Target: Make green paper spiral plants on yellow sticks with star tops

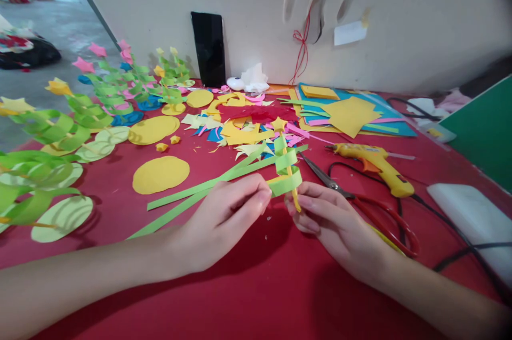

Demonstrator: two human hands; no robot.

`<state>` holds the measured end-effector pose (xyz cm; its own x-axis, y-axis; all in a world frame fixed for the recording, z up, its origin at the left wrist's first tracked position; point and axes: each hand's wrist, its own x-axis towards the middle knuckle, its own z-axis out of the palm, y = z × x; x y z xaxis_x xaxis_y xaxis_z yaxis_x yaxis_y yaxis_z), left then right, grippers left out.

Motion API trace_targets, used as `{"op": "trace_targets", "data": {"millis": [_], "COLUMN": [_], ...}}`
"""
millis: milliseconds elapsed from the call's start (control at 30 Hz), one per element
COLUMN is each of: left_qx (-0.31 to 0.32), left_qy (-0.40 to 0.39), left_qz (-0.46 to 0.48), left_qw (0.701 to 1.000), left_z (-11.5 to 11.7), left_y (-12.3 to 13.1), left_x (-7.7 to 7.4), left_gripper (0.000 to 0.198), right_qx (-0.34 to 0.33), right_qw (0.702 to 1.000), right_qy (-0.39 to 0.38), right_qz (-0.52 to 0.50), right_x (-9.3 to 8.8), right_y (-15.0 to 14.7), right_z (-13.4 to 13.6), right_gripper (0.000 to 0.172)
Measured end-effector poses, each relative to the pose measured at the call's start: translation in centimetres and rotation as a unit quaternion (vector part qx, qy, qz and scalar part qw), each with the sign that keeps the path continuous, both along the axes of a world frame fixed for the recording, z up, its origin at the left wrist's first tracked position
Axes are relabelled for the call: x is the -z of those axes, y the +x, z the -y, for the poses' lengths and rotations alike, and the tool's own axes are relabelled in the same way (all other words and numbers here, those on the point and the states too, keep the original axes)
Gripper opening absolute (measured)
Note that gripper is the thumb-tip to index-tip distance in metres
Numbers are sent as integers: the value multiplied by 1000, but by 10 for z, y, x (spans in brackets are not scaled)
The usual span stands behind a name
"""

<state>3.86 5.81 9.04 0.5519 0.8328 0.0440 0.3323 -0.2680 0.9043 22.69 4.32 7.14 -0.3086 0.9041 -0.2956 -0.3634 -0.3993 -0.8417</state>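
Observation:
My right hand point(328, 212) pinches the lower part of a thin yellow stick point(295, 199), which stands nearly upright with a yellow paper star point(279, 125) at its top. A green paper strip point(286, 161) winds around the stick in loops. The fingers of my left hand point(236, 212) are closed on the free end of this green strip, just left of the stick. Behind my left hand, long loose green strips point(180, 193) lie across the red table.
Finished paper flowers point(116, 87) stand at the left beside yellow discs point(160, 175). Paper scraps point(240, 132) lie behind my hands. Red-handled scissors point(372, 217), a yellow glue gun point(372, 161) with its cable and a white block point(472, 212) are at the right. A black phone point(208, 49) leans on the wall.

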Motion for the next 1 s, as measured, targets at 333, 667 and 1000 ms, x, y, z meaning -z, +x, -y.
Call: {"op": "trace_targets", "data": {"millis": [333,667,1000], "left_qx": [-26,7,4], "left_qy": [-93,-102,-114], "left_qz": [53,103,101], "left_qw": [994,989,988], "left_z": [0,-5,-9], "left_y": [4,8,8], "left_x": [7,16,26], "left_gripper": [28,19,34], "right_qx": [77,109,135], "right_qw": [995,982,885], "right_qy": [26,94,279], "right_qz": [57,122,348], "right_x": [-7,-19,-32], "right_y": [5,16,25], "right_z": [-6,-12,-14], "right_gripper": [9,12,13]}}
